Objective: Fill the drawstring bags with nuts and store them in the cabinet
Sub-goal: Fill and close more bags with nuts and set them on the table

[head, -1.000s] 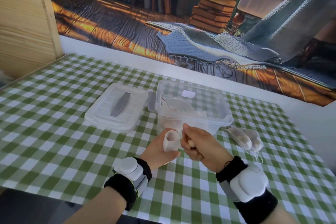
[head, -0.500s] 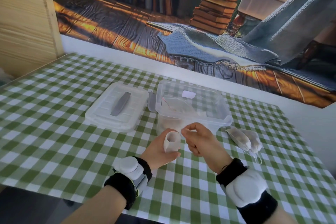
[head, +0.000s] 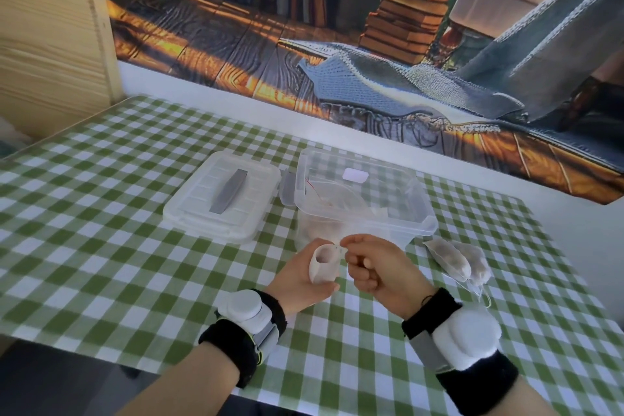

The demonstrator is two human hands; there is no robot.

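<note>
While our left hand [head: 300,277] curled round a small white bag [head: 323,263], holding it upright and open-mouthed just above the tabletop [head: 101,246], our right hand [head: 378,267] pinched something fine at the bag's rim between thumb and forefinger, with its other fingers curled in. We could not tell whether that was the drawstring. Something dark showed inside the bag. At twelve o'clock from the hands stood a clear tub [head: 364,199], open, with nuts [head: 320,228] dimly visible through its near wall. The lid [head: 223,196] lay flat at ten o'clock, just beside the tub. At three o'clock from the right hand two filled bags [head: 456,260] lay touching. A wooden panel [head: 50,44] rose at the tabletop's nine o'clock edge.
</note>
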